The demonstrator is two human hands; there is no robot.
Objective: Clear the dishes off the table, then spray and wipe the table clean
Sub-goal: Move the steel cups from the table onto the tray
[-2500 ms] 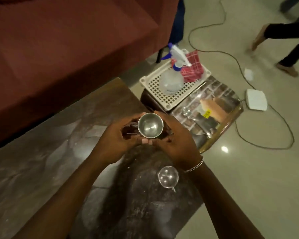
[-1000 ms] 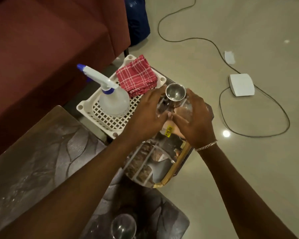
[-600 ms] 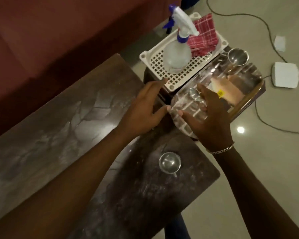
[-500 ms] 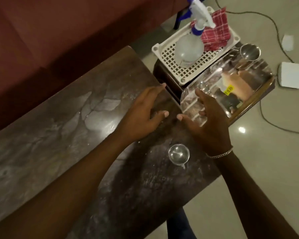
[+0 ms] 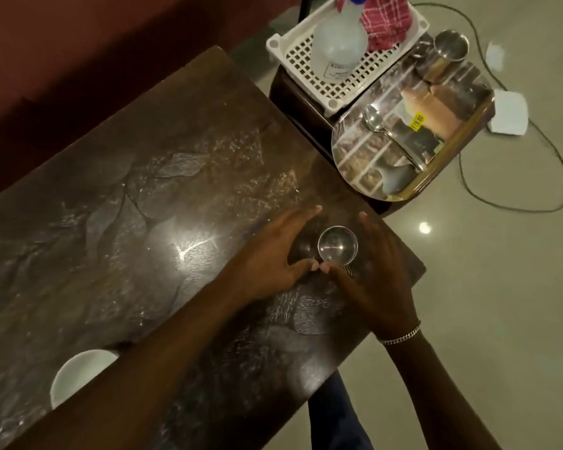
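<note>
dark marbled table (image 5: 143, 190), dim room. our left hand (image 5: 273, 254) and right hand (image 5: 377, 274) now flank the small steel cup (image 5: 337, 245) near the table's corner. fingers loosely extended, thumbs meeting at its near rim, neither closed on it yet. half a second ago they hovered empty, short of it. outward: the other steel cup (image 5: 451, 46), carried over a second ago, stands on the tray (image 5: 358, 151) with the spoon (image 5: 374, 120). white bowl (image 5: 78, 375) remains on the table, so we judge clearing unfinished. spray bottle (image 5: 337, 43) and red cloth (image 5: 387, 24) wait in the basket (image 5: 293, 56).
</note>
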